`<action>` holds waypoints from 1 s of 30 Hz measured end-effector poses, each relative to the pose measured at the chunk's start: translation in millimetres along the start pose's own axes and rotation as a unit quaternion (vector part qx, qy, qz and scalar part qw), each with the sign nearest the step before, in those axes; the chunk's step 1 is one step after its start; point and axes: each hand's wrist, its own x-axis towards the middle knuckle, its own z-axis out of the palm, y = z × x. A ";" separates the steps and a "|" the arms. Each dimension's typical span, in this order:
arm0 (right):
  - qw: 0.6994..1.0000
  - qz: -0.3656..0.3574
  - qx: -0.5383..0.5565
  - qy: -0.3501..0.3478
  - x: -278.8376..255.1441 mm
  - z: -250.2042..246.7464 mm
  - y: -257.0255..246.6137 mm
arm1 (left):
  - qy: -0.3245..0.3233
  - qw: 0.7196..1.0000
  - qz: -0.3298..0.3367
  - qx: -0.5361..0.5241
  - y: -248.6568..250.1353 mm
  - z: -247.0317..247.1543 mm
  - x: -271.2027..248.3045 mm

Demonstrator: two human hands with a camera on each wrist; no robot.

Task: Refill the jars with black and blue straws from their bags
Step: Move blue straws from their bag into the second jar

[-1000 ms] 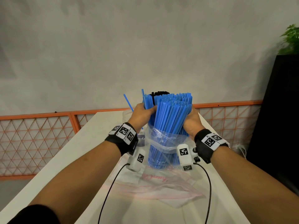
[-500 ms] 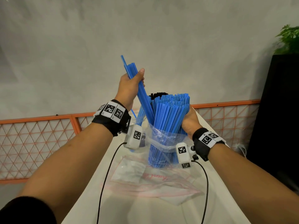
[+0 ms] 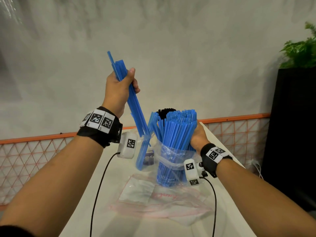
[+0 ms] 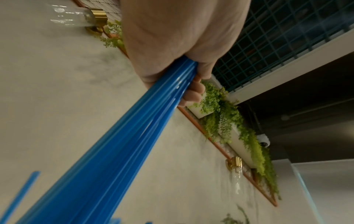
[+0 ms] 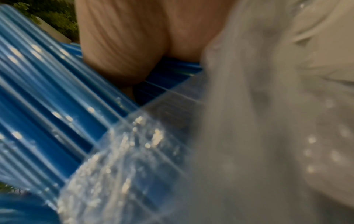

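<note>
The left hand (image 3: 119,89) is raised above the white surface (image 3: 109,194), its fingers curled round a small bunch of blue straws (image 3: 135,106) that slants down toward a clear jar (image 3: 145,151) holding a few blue straws. The bunch's lower ends sit at the jar's mouth. Just right of it, the right hand (image 3: 199,135) grips the big bundle of blue straws (image 3: 176,134) standing upright in its clear bag (image 3: 169,154). Black straws (image 3: 165,112) show behind the bundle. An empty plastic bag (image 3: 159,202) lies flat in front. The surface is narrow, and both hands are over its far end, near the orange mesh railing (image 3: 34,151).
</note>
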 end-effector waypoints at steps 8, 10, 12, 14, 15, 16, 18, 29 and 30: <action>1.000 -0.014 -0.025 -0.002 4.6 0.5 3.9 | -0.014 0.987 -0.140 0.081 -105.2 -35.6 -66.6; 0.999 -0.013 -0.034 0.000 5.4 0.2 5.2 | -0.010 0.980 -0.178 0.088 -127.2 -41.9 -84.9; 0.999 -0.012 -0.047 0.006 5.5 0.5 5.5 | -0.001 0.976 -0.199 0.088 -139.6 -47.6 -93.5; 0.999 -0.002 -0.041 0.018 5.4 0.8 5.3 | 0.001 0.975 -0.205 0.087 -143.9 -49.8 -93.8; 0.999 0.001 -0.039 0.022 5.2 0.9 5.3 | 0.005 0.974 -0.208 0.084 -144.1 -49.6 -92.0; 0.999 -0.001 -0.048 0.020 5.4 0.7 5.9 | 0.010 0.974 -0.212 0.079 -143.3 -49.7 -89.1; 0.997 -0.014 -0.073 0.002 4.7 0.6 6.1 | 0.014 0.975 -0.211 0.060 -140.9 -49.4 -83.0; 0.995 -0.017 -0.102 0.005 5.7 -1.0 10.5 | -0.007 0.974 -0.223 0.028 -166.0 -47.0 -96.3; 0.994 -0.020 -0.104 0.005 5.7 -1.4 10.8 | 0.000 0.974 -0.226 0.027 -166.9 -46.6 -96.6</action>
